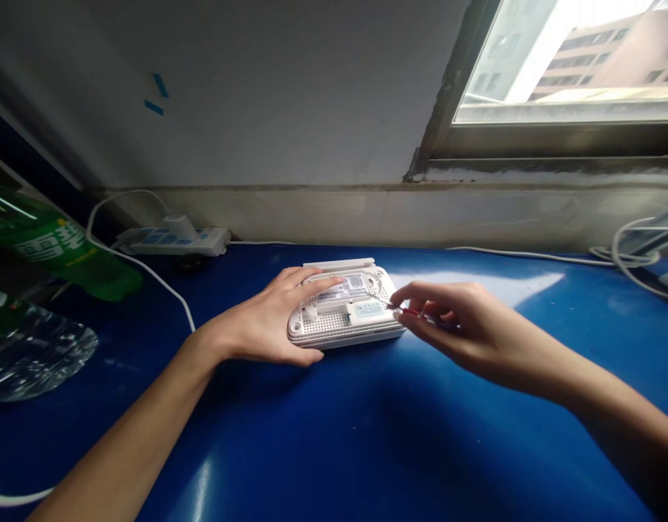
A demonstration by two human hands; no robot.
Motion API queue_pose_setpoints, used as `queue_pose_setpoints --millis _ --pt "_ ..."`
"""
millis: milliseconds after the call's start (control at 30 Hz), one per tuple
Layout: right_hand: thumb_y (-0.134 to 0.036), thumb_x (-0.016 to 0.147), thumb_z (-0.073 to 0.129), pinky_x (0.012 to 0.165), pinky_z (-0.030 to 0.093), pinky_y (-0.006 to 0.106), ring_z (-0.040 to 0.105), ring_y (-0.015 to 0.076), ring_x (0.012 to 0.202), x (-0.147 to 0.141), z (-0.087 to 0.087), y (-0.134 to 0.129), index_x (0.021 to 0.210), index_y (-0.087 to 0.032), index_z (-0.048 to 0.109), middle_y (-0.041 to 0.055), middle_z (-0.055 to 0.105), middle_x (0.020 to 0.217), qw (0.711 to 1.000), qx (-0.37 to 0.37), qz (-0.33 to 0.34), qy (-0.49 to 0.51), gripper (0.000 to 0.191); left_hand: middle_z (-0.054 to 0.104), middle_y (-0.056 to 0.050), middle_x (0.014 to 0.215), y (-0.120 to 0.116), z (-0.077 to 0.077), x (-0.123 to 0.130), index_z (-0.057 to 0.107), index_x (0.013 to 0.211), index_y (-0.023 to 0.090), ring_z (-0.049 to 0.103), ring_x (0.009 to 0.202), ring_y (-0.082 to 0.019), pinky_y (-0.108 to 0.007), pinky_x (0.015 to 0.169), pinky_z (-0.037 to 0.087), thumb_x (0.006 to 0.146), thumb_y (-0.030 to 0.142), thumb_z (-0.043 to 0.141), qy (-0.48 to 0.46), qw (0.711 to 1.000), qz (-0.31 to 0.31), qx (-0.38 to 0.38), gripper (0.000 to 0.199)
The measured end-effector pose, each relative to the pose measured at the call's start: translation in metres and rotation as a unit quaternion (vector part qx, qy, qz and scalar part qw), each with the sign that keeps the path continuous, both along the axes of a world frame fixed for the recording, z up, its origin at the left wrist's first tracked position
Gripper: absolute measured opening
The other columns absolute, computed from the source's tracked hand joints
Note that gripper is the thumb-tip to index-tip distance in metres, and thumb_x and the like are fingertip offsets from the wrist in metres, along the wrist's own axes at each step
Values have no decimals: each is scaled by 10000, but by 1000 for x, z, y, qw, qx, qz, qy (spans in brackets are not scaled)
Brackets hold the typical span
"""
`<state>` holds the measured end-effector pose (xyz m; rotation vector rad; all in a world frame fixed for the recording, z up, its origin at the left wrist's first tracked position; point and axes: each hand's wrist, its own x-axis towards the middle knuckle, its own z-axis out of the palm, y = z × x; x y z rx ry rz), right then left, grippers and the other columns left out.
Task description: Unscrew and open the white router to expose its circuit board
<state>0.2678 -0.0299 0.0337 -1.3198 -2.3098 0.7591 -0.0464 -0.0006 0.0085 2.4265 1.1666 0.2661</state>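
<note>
Your left hand [260, 315] rests on one flat, white perforated-plastic router [326, 324], fingers spread apart across its upturned underside. Your right hand [469, 330] sits just beyond the router's right end, thumb and fingertips [404, 293] pinched together on one slim red-handled screwdriver [410, 312], its thin metal shaft reaching onto the router near your left fingertips. Router lies between both hands, bearing two stickers [366, 312]. Count: two hands, one router, one screwdriver.
</note>
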Motion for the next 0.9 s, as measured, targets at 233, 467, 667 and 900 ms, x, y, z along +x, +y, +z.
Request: queue_pose_setpoints --millis 233,467,667,900 --pt "-393 944 632 542 473 296 633 182 588 5 -25 11 1233 -207 731 56 762 820 975 117 -187 2 357 547 -60 1563 5 -2 4 441 1596 380 524 1434 -345 -474 1217 430 710 626 917 -68 997 20 33 1036" --pt "-275 979 589 651 516 335 717 242 760 3 -45 -1 1076 -203 762 112 787 966 977 124 -164 -55 211 632 -52 1467 5 3 6 503 1481 319 658 1269 -303 -385 1087 523 728 498 925 -104 994 7 10 880" --pt "-176 996 552 836 568 405 754 302 992 0 -49 -1 997 -186 748 149 754 1173 978 123 -118 -122 197 613 -66 1439 5 1 5 506 1366 308 658 1229 -312 -397 1043 532 715 470 930 -74 997 10 11 793" --pt "-222 1013 537 958 579 494 690 333 1140 3 -44 0 1241 -164 750 163 742 1265 976 181 -86 -82 317 624 -38 1390 6 5 5 473 1351 335 666 1197 -293 -377 996 534 734 484 917 -65 998 10 -3 775"
